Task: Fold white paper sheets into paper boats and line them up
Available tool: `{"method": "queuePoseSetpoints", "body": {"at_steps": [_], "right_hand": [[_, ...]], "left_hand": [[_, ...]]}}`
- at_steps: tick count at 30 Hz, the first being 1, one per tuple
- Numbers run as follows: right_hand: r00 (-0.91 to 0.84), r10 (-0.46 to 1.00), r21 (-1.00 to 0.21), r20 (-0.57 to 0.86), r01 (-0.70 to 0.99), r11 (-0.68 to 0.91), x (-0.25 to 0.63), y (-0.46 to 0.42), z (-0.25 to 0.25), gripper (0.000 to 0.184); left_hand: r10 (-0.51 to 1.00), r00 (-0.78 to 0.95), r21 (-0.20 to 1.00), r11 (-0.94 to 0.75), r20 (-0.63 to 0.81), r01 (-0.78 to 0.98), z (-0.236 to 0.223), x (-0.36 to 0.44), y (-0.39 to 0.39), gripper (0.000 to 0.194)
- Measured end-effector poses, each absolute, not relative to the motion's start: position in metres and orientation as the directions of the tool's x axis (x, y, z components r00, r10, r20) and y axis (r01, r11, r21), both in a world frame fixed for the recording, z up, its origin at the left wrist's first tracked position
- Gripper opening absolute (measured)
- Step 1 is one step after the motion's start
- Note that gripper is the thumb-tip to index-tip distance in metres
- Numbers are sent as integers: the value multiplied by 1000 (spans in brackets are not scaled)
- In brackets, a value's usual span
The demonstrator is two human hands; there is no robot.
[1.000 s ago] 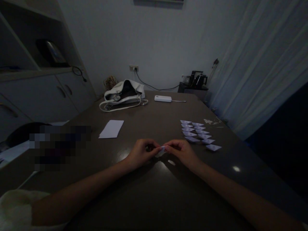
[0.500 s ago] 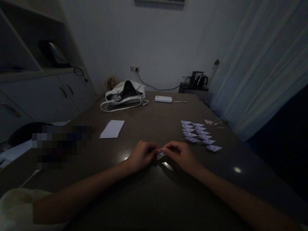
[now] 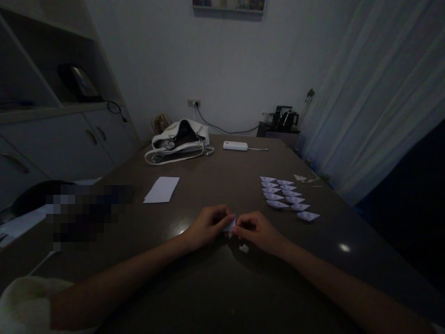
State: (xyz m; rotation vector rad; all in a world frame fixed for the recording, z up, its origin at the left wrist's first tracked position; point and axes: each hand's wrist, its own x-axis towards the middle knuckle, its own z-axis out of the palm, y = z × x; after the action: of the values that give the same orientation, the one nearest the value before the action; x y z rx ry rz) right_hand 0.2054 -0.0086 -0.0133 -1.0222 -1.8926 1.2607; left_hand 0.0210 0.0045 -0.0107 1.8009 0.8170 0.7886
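Item: small paper piece (image 3: 230, 225), centre tabletop (image 3: 215, 287), pinched by fingers of left hand (image 3: 206, 227) and right hand (image 3: 255, 229). Step: mid-fold, apparently. Finished paper boats (image 3: 287, 197) at 2 o'clock. Next crease likely needs precise fingertip pressure.

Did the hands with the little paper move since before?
Yes. Both hands and the paper came slightly nearer the person, away from the rows of folded boats.
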Motion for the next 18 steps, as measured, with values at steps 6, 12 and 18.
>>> {"method": "queuePoseSetpoints", "body": {"at_steps": [6, 12, 18], "right_hand": [[-511, 856, -952, 77, 217, 215, 202, -11, -14, 24], [-560, 826, -961, 61, 191, 201, 204, -7, -18, 30], [-585, 810, -955, 37, 218, 202, 207, -7, -19, 27]], "left_hand": [[821, 559, 973, -209, 118, 101, -12, 22, 2, 28], [839, 537, 990, -136, 92, 43, -15, 25, 5, 31], [827, 545, 968, -229, 139, 100, -17, 23, 7, 28]]}}
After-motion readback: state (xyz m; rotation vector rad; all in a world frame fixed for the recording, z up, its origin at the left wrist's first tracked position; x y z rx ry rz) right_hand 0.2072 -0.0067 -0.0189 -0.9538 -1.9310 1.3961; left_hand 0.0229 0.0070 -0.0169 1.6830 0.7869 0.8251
